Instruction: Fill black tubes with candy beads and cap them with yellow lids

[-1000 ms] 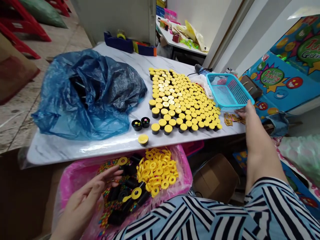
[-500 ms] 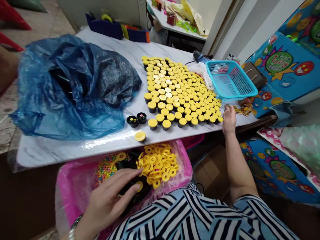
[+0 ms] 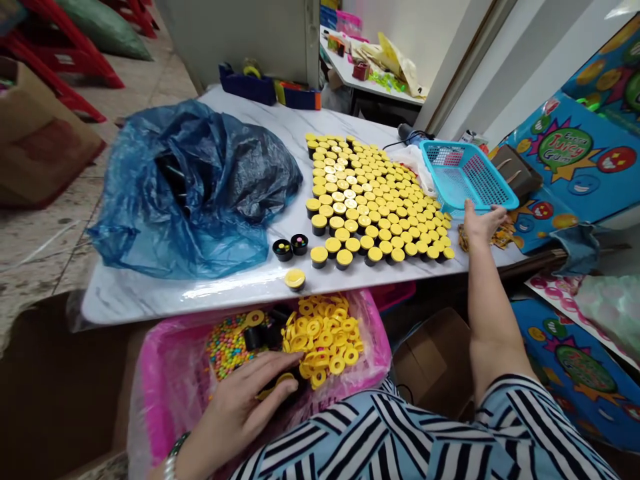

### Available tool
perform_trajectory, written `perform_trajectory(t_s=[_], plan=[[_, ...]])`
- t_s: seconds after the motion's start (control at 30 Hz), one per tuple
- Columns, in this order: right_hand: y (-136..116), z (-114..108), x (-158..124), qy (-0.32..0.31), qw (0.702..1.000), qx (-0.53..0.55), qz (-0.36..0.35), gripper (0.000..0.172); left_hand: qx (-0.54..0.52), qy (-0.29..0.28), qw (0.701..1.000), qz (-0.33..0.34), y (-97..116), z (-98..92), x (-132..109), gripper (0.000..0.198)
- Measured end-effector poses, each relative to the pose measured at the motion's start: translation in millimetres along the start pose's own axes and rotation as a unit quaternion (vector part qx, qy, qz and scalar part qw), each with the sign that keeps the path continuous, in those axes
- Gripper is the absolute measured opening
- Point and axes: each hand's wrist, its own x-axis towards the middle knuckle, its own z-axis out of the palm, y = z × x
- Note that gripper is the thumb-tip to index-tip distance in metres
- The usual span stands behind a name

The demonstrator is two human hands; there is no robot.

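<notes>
My left hand (image 3: 250, 395) reaches into the pink tub (image 3: 150, 373), fingers extended and thumb apart, over black cups. A yellow lid partly shows between thumb and fingers; the hand does not appear closed on it. My right hand (image 3: 483, 223) is stretched to the far right, fingers spread, at the near edge of the blue plastic basket (image 3: 443, 190); whether it touches the basket I cannot tell. Below that hand lie small yellow-brown packets (image 3: 503, 237). In the tub are yellow ring-shaped lids (image 3: 325, 337) and small coloured balls (image 3: 227, 343).
Rows of yellow-lidded black cups (image 3: 370, 200) cover the table's middle. Two uncovered cups (image 3: 291, 246) with coloured balls and one lidded cup (image 3: 295, 279) stand near the front edge. A blue plastic bag (image 3: 200, 180) lies left. Gum cartons (image 3: 575, 147) stand right.
My right hand has moved from beside the cup rows out to the basket's near edge, and its fingers have spread. My left hand stays over the tub. The view has shifted left.
</notes>
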Motion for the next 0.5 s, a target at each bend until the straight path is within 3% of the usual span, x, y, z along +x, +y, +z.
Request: perform_trajectory(t_s=[0.07, 0.13, 0.23, 0.33, 0.43, 0.5], plan=[[-4.9, -10.0, -0.6, 0.019, 1.0, 0.01, 0.001, 0.092, 0.005, -0.001, 1.0, 0.0, -3.4, 1.1, 1.3, 0.033], [-18.8, -21.4, 2.0, 0.037, 0.997, -0.011, -0.064, 0.091, 0.013, 0.003, 1.0, 0.003, -6.7, 4.2, 3.3, 0.032], [-59.7, -30.4, 19.8, 0.032, 0.974, -0.026, -0.223, 0.064, 0.023, 0.028, 0.999, 0.008, -12.8, 11.2, 5.1, 0.032], [-117.6, -16.4, 53.4, -0.103, 0.943, -0.01, -0.317, 0.05, 0.031, 0.047, 0.998, -0.003, -19.5, 19.5, 4.6, 0.031], [-172.3, 16.6, 85.7, -0.272, 0.922, -0.049, -0.273, 0.064, 0.031, 0.036, 0.999, -0.022, -24.9, 27.6, 3.4, 0.031], [-198.4, 40.5, 100.2, -0.34, 0.906, -0.082, -0.24, 0.079, 0.034, 0.031, 0.999, -0.029, -28.2, 32.6, 2.8, 0.032]])
